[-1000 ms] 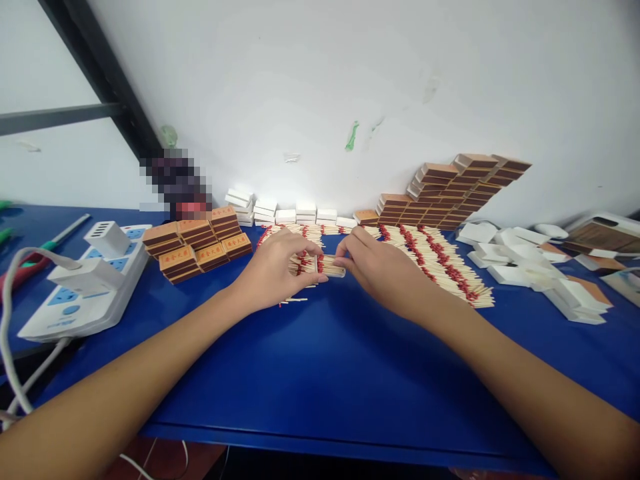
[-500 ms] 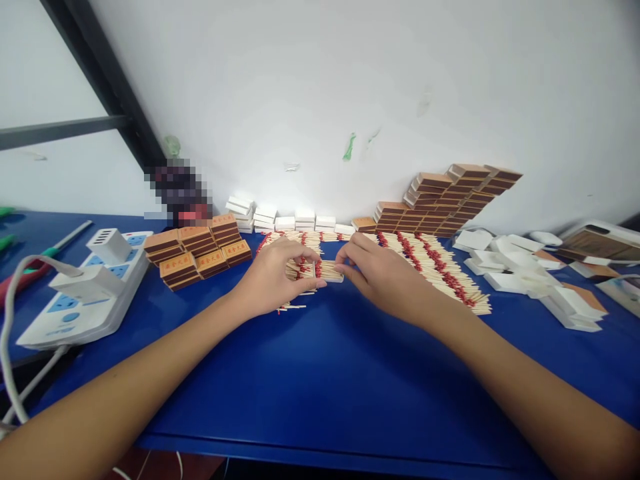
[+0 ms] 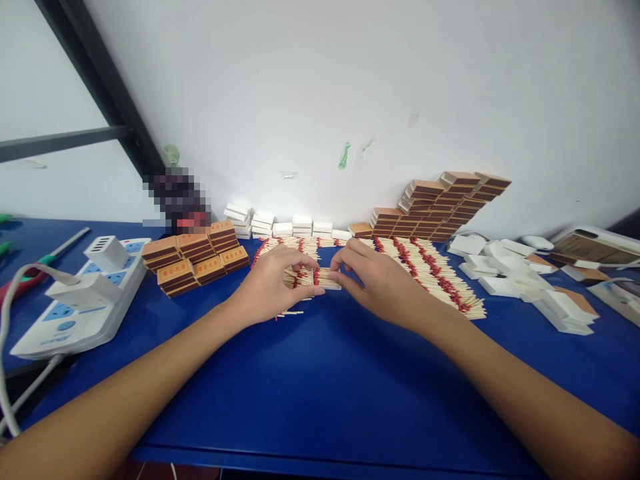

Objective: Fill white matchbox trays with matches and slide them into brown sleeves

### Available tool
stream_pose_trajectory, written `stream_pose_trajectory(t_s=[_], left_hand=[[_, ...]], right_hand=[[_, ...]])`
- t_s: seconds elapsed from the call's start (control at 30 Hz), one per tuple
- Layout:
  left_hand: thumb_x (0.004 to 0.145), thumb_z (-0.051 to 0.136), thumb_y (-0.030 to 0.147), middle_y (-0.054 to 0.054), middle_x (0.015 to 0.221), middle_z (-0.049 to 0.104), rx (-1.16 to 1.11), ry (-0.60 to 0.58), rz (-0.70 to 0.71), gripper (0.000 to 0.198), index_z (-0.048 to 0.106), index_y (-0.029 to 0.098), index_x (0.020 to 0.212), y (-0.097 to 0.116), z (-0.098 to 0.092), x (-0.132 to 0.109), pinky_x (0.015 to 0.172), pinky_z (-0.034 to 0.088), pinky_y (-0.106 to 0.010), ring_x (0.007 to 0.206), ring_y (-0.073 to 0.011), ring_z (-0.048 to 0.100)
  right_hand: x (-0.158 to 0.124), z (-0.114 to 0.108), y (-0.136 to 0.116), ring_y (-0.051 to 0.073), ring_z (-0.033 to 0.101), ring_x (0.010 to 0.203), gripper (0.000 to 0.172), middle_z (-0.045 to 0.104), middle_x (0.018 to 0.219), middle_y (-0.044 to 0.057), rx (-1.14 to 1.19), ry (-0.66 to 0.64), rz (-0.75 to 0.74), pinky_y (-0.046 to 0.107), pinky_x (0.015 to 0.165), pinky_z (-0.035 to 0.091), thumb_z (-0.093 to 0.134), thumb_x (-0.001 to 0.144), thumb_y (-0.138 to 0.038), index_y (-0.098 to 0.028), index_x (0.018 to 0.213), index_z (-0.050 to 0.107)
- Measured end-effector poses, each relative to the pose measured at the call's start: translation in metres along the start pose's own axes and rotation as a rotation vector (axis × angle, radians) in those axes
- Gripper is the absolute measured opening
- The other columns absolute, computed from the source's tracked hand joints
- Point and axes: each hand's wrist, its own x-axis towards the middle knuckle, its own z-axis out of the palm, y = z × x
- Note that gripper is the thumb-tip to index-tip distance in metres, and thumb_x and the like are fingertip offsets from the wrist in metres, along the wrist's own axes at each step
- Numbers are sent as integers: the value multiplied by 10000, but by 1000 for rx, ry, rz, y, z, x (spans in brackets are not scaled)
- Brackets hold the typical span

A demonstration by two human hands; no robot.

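Between my hands is a small white matchbox tray (image 3: pixel 330 287) with red-tipped matches in it. My left hand (image 3: pixel 270 283) grips its left end, thumb in front and fingers behind. At the tray's right end, the thumb and forefinger of my right hand (image 3: pixel 375 280) are closed on the edge; whether they also pinch match ends I cannot tell. Loose matches (image 3: pixel 296 273) lie behind and under my left hand. Beside my right forearm spreads a wide bed of matches (image 3: pixel 440 277) in rows, their heads forming red bands.
White trays (image 3: pixel 283 229) line the wall. Stacked matchboxes (image 3: pixel 440 207) rise at the back right, with more matchboxes (image 3: pixel 195 257) at left. Loose white trays (image 3: pixel 520 270) are heaped at right. A power strip (image 3: pixel 95 293), a screwdriver (image 3: pixel 55 253) and cables occupy the blue table's (image 3: pixel 320 387) left side.
The camera view has shifted slightly. Both hands keep their hold at the tray, with the right fingertips a little closer to the left hand.
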Motion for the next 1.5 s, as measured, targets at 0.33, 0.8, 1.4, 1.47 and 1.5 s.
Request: stream_pose_trajectory(t_s=[0.33,0.8,1.4,1.47,1.5], left_hand=[[820,901,348,-17,989,786,-26,-58,-37,282,759,240,1038,4,2,-1,875,533,-390,941,-226,688],[869,862,368,-55,1061,765,56,-115,61,334,715,223,1130,7,10,-10,957,512,-456,1042,-274,670],[872,854,385,-47,979,778,59,-14,11,289,736,217,1075,-2,1,-1,907,516,-436,939,-250,666],[861,864,384,-45,983,781,57,-3,10,295,740,220,1074,-4,1,-1,901,523,-431,939,-249,673],[855,869,381,-44,992,783,56,3,7,301,741,222,1076,-4,1,-1,903,525,-430,947,-250,675]], right_hand=[[18,-21,35,192,609,741,159,693,855,46,-98,79,215,310,659,390,577,1010,-275,-203,902,669],[76,-44,82,257,722,1020,277,776,1155,148,-486,-326,273,325,789,488,580,996,-261,-160,1212,721],[106,-21,95,339,700,1117,336,731,1240,241,-656,-520,191,384,851,498,656,916,-182,-116,1245,681],[105,-26,91,338,697,1095,338,727,1227,237,-665,-509,185,384,842,495,677,896,-178,-108,1227,676],[103,-29,88,339,687,1102,360,715,1239,237,-672,-495,180,384,842,492,680,892,-180,-105,1243,659]])
